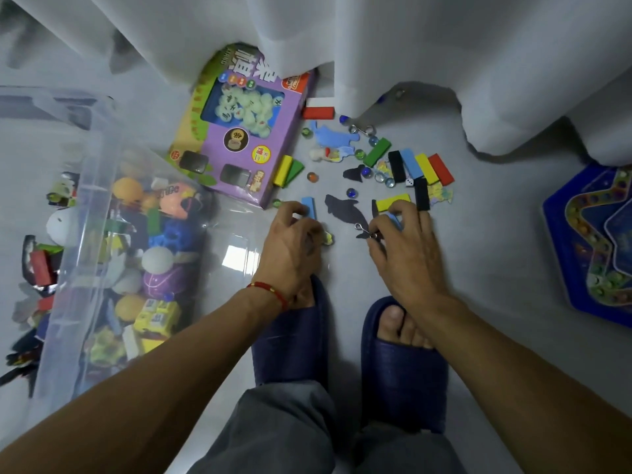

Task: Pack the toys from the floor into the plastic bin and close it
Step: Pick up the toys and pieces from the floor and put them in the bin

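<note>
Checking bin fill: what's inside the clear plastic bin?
The clear plastic bin holds a heap of toys: orange and white balls, a yellow toy vehicle, a blue plastic piece and red blocks. Lower layers and the bin's floor are covered.

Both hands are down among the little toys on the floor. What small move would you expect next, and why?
Probably the left hand closes on the blue block at its fingertips and carries it to the plastic bin at the left, since that bin is open and half full.

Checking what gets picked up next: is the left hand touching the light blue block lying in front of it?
Touching. The head view shows the left hand with its fingertips curled onto the near end of the light blue block, no floor visible between them.
</note>
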`<state>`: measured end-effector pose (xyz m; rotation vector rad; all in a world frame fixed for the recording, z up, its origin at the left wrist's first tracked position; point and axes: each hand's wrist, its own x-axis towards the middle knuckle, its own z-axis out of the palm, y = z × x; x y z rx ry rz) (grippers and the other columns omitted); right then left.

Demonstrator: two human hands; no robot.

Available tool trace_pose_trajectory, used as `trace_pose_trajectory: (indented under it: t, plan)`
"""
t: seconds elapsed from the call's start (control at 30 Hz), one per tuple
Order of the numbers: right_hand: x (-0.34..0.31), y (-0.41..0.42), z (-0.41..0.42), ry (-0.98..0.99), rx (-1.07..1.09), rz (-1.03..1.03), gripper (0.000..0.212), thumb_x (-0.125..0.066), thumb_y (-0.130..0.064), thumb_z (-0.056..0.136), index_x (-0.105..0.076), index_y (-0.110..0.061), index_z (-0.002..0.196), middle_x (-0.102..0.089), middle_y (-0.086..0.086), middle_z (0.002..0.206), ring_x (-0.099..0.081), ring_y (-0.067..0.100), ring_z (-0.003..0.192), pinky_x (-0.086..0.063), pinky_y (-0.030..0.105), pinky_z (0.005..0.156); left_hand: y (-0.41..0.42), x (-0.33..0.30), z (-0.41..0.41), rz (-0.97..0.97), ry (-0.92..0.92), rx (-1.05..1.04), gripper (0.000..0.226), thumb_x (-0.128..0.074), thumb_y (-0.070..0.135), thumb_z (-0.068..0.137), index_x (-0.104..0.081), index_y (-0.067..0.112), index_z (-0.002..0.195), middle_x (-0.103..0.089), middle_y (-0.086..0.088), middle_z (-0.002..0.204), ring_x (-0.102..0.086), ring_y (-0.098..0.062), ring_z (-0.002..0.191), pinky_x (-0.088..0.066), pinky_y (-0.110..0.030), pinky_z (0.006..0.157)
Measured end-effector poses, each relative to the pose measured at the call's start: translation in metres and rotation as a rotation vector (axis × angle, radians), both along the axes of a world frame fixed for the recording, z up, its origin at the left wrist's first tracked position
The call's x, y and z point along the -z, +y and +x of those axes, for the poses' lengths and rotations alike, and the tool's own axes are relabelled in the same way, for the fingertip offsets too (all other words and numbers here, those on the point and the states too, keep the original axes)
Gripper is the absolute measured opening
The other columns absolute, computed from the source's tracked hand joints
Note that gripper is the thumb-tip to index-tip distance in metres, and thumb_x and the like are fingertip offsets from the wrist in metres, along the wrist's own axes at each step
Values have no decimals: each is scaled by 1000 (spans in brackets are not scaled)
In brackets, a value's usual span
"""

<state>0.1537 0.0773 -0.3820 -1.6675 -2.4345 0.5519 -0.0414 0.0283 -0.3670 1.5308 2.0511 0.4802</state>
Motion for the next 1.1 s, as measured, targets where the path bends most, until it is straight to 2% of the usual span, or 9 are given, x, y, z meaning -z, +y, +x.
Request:
trace_pose_trajectory:
  t: [0.1,0.23,0.3,0.4,0.53,0.77,0.87,1.0,1.1]
  plan:
    - [0,-5,3,53,23,-1,18,-72,-26,86,-63,-20,101,-47,6,125,-45,25,110,-49,40,87,-2,0,1,-13,-34,7,23,-72,15,85,-70,9,107,-45,-8,132,-56,-16,102,-32,5,86]
    - [-3,0,-8,5,83,14,47,-74,-43,82,-56,-14,114,-50,12,119,-48,29,103,-48,41,82,-4,-3,6,-25,-78,-42,54,-84,27,74,-56,12,119,-37,-8,134,-55,-22,104,-51,-25,93]
    - [-3,5,-17,-53,97,-5,64,-74,-49,82,-51,-11,127,-52,13,122,-49,30,106,-47,41,84,0,-4,10,-24,-97,-109,75,-90,34,67,-49,13,126,-34,-8,135,-53,-19,99,-51,-25,90]
    - [-4,12,-26,-89,73,-27,67,-74,-49,82,-48,-13,133,-53,11,126,-48,31,113,-45,43,85,10,-2,15,-30,-56,-150,87,-90,33,66,-43,11,136,-36,-11,136,-48,-19,105,-49,-26,93]
    - [-3,12,-26,-70,59,-75,60,-74,-45,83,-49,-19,130,-51,7,127,-46,31,117,-39,44,87,16,-1,16,-65,36,-120,77,-82,32,77,-42,13,141,-44,-10,136,-49,-28,119,-49,-35,100]
    - [5,3,-15,-11,136,-125,62,-76,-52,77,-53,-13,120,-52,11,119,-47,30,113,-39,40,89,-1,-6,15,-110,88,-80,49,-68,33,90,-54,12,132,-50,-11,125,-54,-28,110,-50,-34,96]
    - [7,0,-14,16,133,-102,54,-77,-47,78,-57,-11,113,-55,12,112,-49,32,108,-40,42,87,-3,-10,17,-109,105,-62,44,-68,30,90,-56,10,128,-50,-12,123,-54,-28,106,-49,-34,93]
    - [14,-2,-14,-13,68,-56,41,-75,-40,83,-59,-8,102,-57,14,100,-52,32,94,-44,43,78,-6,-9,19,-95,172,26,29,-64,28,93,-57,10,115,-56,-12,110,-55,-28,95,-51,-38,80]
    - [17,-2,-15,-49,36,-34,41,-72,-40,86,-57,-7,103,-55,14,102,-51,29,94,-47,41,81,-9,-5,20,-68,260,98,24,-61,27,95,-58,9,111,-57,-12,102,-54,-28,89,-47,-36,70]
